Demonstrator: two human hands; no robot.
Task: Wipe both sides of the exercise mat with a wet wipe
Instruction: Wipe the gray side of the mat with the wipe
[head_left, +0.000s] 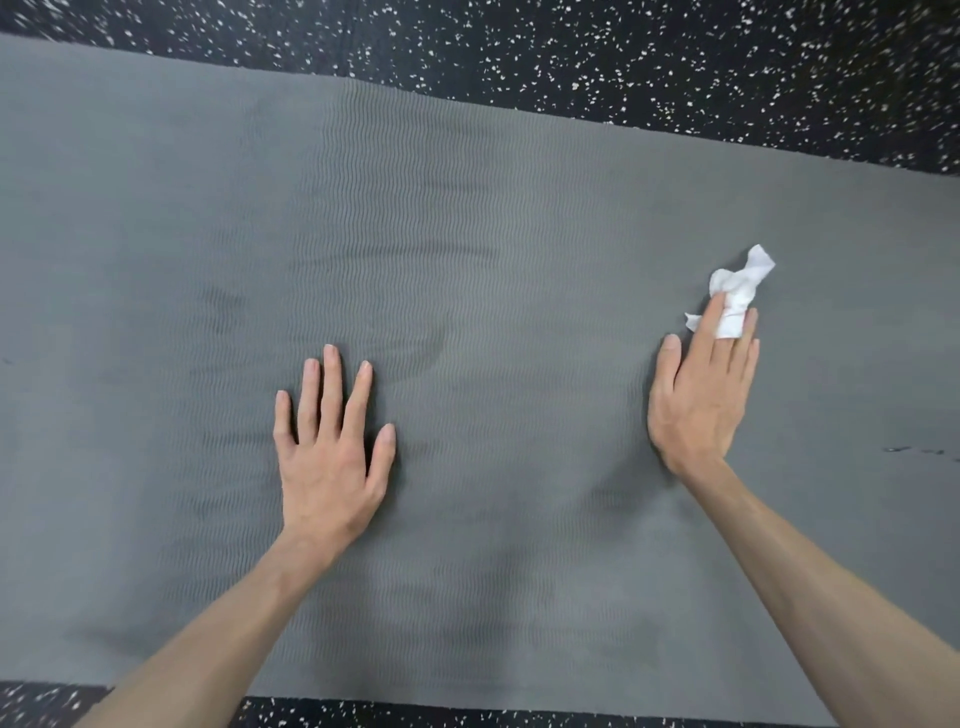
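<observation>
A grey ribbed exercise mat (467, 260) lies flat and fills most of the head view. My left hand (332, 452) rests palm down on it near the middle, fingers straight and spread. My right hand (701, 395) lies on the mat to the right with straight fingers. Its fingertips press a crumpled white wet wipe (740, 291) against the mat. Part of the wipe sticks out beyond the fingertips and part is wrapped over a finger. Darker streaks mark the mat's surface between and beyond my hands.
Black rubber floor with white speckles (675, 57) runs beyond the mat's far edge and shows again along the near edge (415, 717). A few small dark marks (914, 451) sit on the mat at the far right.
</observation>
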